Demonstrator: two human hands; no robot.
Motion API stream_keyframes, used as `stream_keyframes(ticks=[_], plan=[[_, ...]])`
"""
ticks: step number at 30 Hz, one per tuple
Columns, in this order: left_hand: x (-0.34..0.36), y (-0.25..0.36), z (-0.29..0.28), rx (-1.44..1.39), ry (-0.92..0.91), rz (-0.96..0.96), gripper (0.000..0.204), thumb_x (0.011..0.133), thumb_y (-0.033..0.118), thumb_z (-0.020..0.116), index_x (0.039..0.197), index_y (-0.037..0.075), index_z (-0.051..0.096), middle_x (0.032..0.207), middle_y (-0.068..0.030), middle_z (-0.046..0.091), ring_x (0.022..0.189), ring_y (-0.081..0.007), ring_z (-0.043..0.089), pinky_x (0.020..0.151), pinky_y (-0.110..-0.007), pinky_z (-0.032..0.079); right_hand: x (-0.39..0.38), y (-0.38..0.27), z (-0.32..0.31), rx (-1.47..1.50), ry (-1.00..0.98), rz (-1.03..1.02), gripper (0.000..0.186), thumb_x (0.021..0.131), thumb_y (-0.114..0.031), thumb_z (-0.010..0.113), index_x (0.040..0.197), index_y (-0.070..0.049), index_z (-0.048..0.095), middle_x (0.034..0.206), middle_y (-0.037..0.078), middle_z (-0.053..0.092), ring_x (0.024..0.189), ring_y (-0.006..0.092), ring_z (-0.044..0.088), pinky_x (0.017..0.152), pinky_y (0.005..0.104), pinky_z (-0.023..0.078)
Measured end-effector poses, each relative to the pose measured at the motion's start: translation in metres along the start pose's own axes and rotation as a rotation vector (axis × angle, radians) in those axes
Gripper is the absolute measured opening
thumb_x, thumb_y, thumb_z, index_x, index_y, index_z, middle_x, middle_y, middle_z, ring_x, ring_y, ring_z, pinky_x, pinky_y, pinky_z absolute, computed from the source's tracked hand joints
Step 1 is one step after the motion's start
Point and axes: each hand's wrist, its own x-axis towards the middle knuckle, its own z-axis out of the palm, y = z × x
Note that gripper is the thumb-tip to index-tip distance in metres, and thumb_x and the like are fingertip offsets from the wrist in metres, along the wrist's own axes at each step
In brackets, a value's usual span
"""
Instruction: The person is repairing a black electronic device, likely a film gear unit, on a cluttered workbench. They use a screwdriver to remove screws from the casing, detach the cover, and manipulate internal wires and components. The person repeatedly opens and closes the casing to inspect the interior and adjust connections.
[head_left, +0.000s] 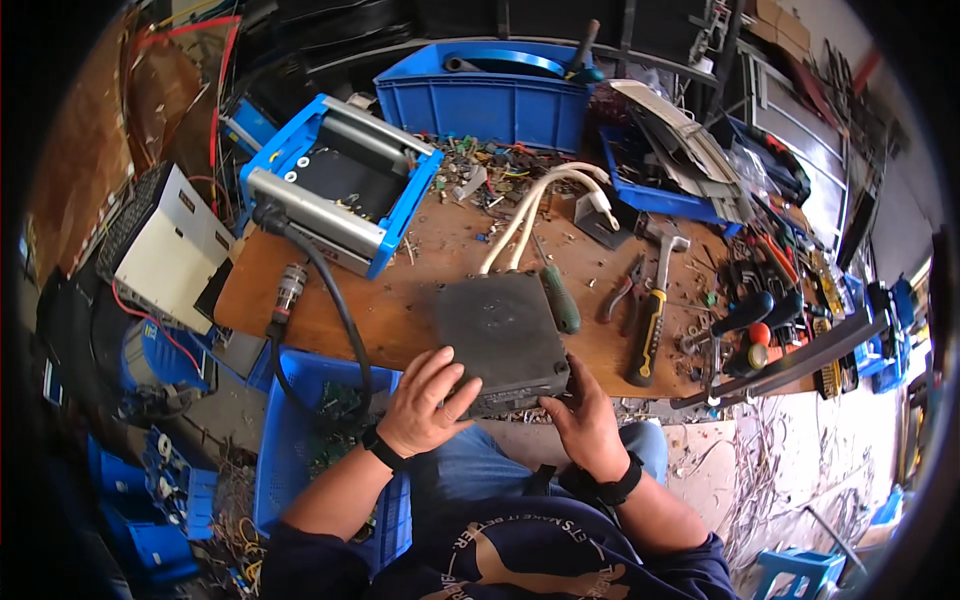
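Observation:
A flat black metal box point(497, 325) lies at the table's near edge, with two thick white cables point(535, 215) curving away from its far side. My left hand point(425, 405) rests on the box's near left corner, fingers spread. At the near right corner, my right hand point(588, 415) grips the box, thumb at its front face and fingers along its side; some fingertips are hidden. Just right of the box lies a green-handled screwdriver point(562, 300). Beyond it are red-handled pliers point(625, 290) and a hammer point(655, 310) with a black and yellow handle.
A blue-framed device point(385, 215) stands at the table's far left, near a black cable point(335, 290) with a metal connector. A blue crate point(485, 105) stands at the back. Many hand tools crowd the right side. Below the table's left edge sits a blue basket point(270, 440) of circuit boards.

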Motion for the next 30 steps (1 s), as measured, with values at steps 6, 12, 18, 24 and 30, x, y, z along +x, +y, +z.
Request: stream_keyframes(ticks=[6, 12, 18, 24, 30], plan=[[-0.019, 0.001, 0.015, 0.047, 0.031, 0.048, 0.054, 0.081, 0.018, 0.073, 0.131, 0.023, 0.053, 0.142, -0.0077, 0.035, 0.136, -0.0324, 0.037, 0.101, -0.052, 0.045, -0.002, 0.012, -0.006, -0.384, 0.055, -0.054, 0.063, 0.076, -0.011, 0.080, 0.129, 0.009, 0.052, 0.122, 0.024, 0.061, 0.113, 0.0315, 0.061, 0.093, 0.0354, 0.049], [-0.033, 0.007, 0.026, 0.083, 0.049, 0.032, 0.045, 0.088, 0.015, 0.065, 0.130, 0.026, 0.055, 0.146, -0.0072, 0.033, 0.138, -0.0343, 0.035, 0.101, -0.054, 0.044, -0.001, 0.014, -0.003, -0.472, 0.122, -0.152, 0.065, 0.069, -0.012, 0.083, 0.125, 0.006, 0.057, 0.111, 0.021, 0.063, 0.096, 0.0354, 0.063, 0.086, 0.0399, 0.050], [-0.037, 0.013, 0.031, 0.125, 0.062, -0.014, 0.049, 0.087, 0.018, 0.068, 0.133, 0.026, 0.053, 0.147, -0.0076, 0.033, 0.137, -0.0372, 0.035, 0.104, -0.054, 0.041, 0.001, 0.020, -0.002, -0.398, 0.126, -0.066, 0.068, 0.065, -0.010, 0.086, 0.125, 0.005, 0.058, 0.109, 0.019, 0.062, 0.087, 0.0273, 0.066, 0.076, 0.0354, 0.053], [-0.034, 0.034, 0.013, -0.090, 0.154, -0.183, 0.079, 0.079, 0.032, 0.080, 0.144, 0.014, 0.040, 0.148, -0.0161, 0.032, 0.135, -0.0404, 0.036, 0.106, -0.052, 0.040, 0.003, 0.029, -0.005, -0.295, 0.153, -0.081, 0.064, 0.065, -0.008, 0.087, 0.122, 0.003, 0.061, 0.102, 0.012, 0.065, 0.071, 0.0164, 0.066, 0.068, 0.0285, 0.053], [-0.033, 0.033, -0.011, -1.119, 0.191, -1.181, 0.078, 0.092, 0.047, 0.064, 0.147, 0.002, 0.033, 0.130, -0.0154, 0.051, 0.113, -0.0237, 0.055, 0.097, -0.041, 0.046, 0.005, 0.034, -0.007, -0.304, 0.170, -0.116, 0.061, 0.063, -0.009, 0.090, 0.116, 0.002, 0.062, 0.098, 0.011, 0.067, 0.069, 0.0139, 0.065, 0.065, 0.0268, 0.053]])
